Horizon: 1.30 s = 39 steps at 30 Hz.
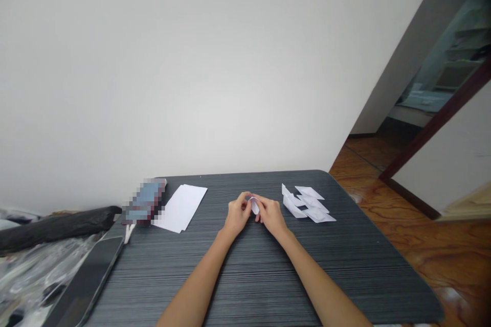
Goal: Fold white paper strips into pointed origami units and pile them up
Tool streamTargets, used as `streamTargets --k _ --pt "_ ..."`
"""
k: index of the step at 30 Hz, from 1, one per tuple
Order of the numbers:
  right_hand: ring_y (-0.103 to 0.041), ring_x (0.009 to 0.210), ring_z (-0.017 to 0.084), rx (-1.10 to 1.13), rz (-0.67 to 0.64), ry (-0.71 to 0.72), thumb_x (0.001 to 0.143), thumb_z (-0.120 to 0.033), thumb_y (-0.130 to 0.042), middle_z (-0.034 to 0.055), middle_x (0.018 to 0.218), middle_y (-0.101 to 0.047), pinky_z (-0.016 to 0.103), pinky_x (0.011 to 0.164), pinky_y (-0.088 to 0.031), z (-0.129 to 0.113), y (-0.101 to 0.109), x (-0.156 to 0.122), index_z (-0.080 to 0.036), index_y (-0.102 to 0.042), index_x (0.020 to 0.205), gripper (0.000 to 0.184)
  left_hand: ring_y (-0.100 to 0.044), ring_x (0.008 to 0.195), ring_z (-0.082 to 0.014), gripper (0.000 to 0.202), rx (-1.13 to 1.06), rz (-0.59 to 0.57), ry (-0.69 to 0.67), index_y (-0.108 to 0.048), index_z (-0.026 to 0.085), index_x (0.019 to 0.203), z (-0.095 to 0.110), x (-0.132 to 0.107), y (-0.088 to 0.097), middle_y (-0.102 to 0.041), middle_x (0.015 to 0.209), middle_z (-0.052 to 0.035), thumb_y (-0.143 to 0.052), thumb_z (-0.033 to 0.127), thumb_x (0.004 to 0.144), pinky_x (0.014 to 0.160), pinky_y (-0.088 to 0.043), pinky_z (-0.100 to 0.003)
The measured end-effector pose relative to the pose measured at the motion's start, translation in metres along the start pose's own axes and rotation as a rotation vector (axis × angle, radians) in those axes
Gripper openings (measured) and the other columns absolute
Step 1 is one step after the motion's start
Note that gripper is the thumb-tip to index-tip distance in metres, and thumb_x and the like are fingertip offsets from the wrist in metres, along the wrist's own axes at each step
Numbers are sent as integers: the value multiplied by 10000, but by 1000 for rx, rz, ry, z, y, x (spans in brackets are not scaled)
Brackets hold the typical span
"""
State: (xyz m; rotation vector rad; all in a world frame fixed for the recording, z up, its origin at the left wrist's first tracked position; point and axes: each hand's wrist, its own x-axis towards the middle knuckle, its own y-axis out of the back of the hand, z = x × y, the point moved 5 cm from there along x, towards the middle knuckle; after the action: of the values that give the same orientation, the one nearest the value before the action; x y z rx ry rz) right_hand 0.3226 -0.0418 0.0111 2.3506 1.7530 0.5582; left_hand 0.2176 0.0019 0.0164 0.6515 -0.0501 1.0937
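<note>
My left hand (237,214) and my right hand (271,214) meet over the middle of the dark striped table (245,276). Both pinch a small folded piece of white paper (254,206) between their fingertips, just above the tabletop. To the right of my right hand lies a pile of several folded white paper shapes (307,203). To the left lies a stack of flat white paper sheets (181,207).
A pixelated object (144,201) rests at the table's back left corner. A dark phone or tablet (86,286) lies along the left edge. A black roll and clutter (53,225) sit off the table's left. Wooden floor and a doorway are to the right.
</note>
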Motion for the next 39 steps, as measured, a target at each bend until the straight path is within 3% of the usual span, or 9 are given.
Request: streamTargets --k 3,7,14,18,20,25,33,36,39 --pt "-463 315 104 296 -107 -67 752 -398 -449 -12 419 -555 210 344 -351 7 -1 5 -105 -505 1123 476 -439 380 -61 245 -224 -54 58 -539 135 931 -4 4 4 -505 487 29 -440 302 780 400 -361 -171" --pt "-544 447 120 536 -211 -62 701 -364 -532 18 504 -605 230 429 -396 3 3 8 -95 -552 1066 454 -469 431 -73 259 -434 -78 92 -597 93 847 -8 8 9 -540 522 -5 -498 309 744 449 -399 -201" --pt "-535 503 100 523 -285 1 731 -307 -515 31 574 -618 243 516 -397 -1 7 5 -105 -604 987 339 -460 459 -73 230 -452 -83 76 -603 97 716 -4 6 13 -528 532 -4 -514 309 730 467 -393 -203" --pt "-522 452 93 514 -222 2 695 -289 -556 -4 571 -604 211 435 -360 4 4 8 -139 -383 1220 573 -496 537 -74 283 -433 -25 79 -547 117 879 -3 5 10 -551 663 -11 -583 314 680 505 -410 -186" --pt "-529 448 101 498 -177 -7 684 -291 -562 1 579 -605 200 406 -342 7 4 9 -134 -354 1233 608 -499 523 -69 344 -418 -40 102 -516 118 936 -5 5 6 -548 662 -5 -585 332 676 486 -404 -176" --pt "-564 489 136 434 -194 -12 668 -345 -564 56 620 -622 203 379 -322 9 4 10 -104 -608 883 326 -416 360 -48 316 -301 -214 155 -553 98 670 -12 1 -4 -522 462 9 -489 401 738 374 -317 -158" --pt "-400 404 61 254 -63 -14 652 -348 -578 -29 476 -481 190 390 -299 10 14 10 -133 -609 605 222 -536 432 -98 364 -317 -294 140 -579 86 700 -10 -1 -8 -596 532 -41 -487 437 730 415 -392 -179" --pt "-427 441 69 227 -94 36 646 -350 -586 -16 526 -496 200 427 -331 3 12 8 -135 -599 570 228 -534 391 -97 417 -318 -292 170 -566 89 714 -12 -1 -10 -600 545 -43 -393 464 774 349 -349 -167" --pt "-384 384 58 257 -142 8 675 -374 -555 -40 443 -444 193 394 -302 -1 5 4 -135 -591 588 256 -460 299 -65 449 -247 -245 150 -537 106 610 -11 -3 -7 -555 447 -6 -336 459 800 323 -301 -157"
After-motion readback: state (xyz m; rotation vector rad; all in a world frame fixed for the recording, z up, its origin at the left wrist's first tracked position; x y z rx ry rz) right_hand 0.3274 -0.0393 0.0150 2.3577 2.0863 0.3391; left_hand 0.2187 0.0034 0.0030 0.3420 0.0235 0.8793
